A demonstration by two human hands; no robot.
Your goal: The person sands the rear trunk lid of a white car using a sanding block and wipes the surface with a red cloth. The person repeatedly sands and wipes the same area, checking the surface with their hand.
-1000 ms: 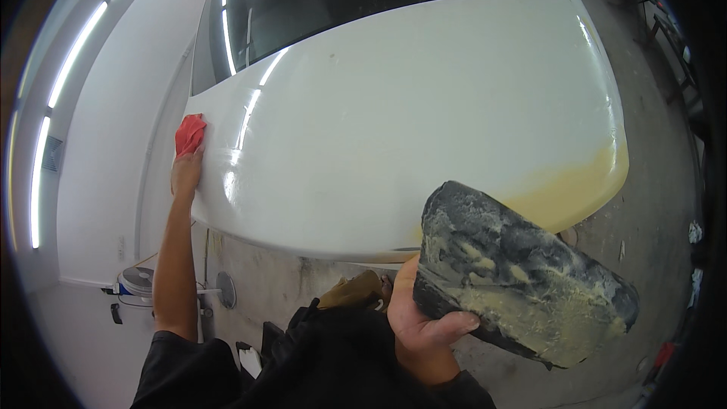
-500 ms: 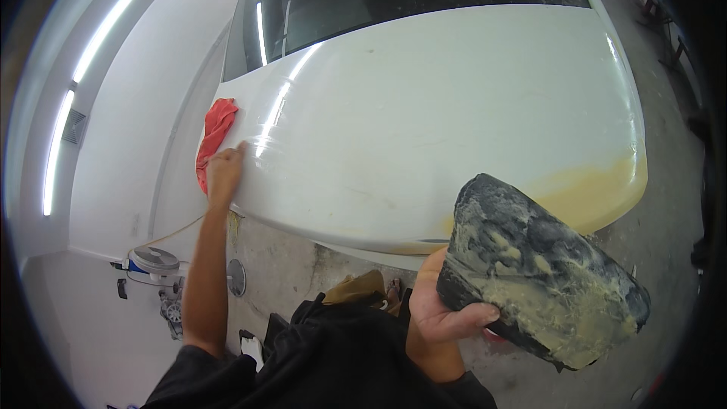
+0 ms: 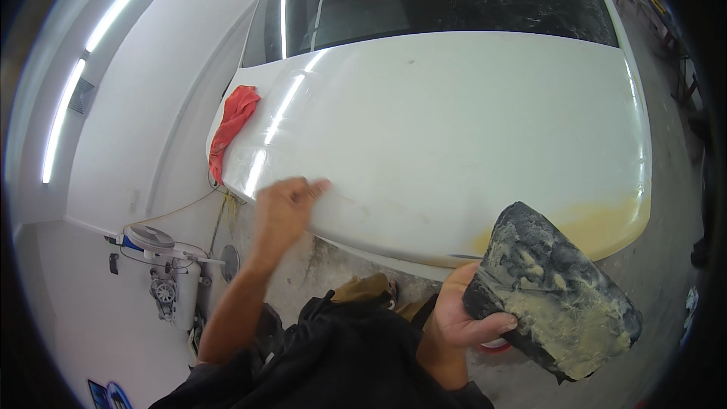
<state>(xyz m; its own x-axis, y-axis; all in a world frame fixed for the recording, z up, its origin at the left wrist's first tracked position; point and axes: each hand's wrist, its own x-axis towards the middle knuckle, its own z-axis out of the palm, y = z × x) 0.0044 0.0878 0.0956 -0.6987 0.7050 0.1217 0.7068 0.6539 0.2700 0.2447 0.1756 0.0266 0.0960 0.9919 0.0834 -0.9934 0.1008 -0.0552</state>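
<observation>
My right hand (image 3: 462, 314) grips a dark slab (image 3: 560, 295) by its lower left edge, thumb on top. Pale yellow paste is smeared thickly over the slab's upper face. My left hand (image 3: 290, 208) hovers by the front left part of a white car panel (image 3: 424, 129), fingers curled together and a little blurred; anything inside them is hidden. A yellowish patch (image 3: 591, 227) covers the panel's front right corner, just beyond the slab. Over the panel's left edge lies a crumpled red cloth (image 3: 235, 125).
A dark car window (image 3: 454, 0) rises behind the panel. At the left, a fan (image 3: 150, 238) and other equipment (image 3: 178, 291) stand by the white wall (image 3: 151, 98). Part of a round red-rimmed object (image 3: 494, 346) shows below the slab.
My left hand has moved right, away from the red cloth, along the panel's front. The slab in my right hand sits slightly lower, and the whole view has shifted.
</observation>
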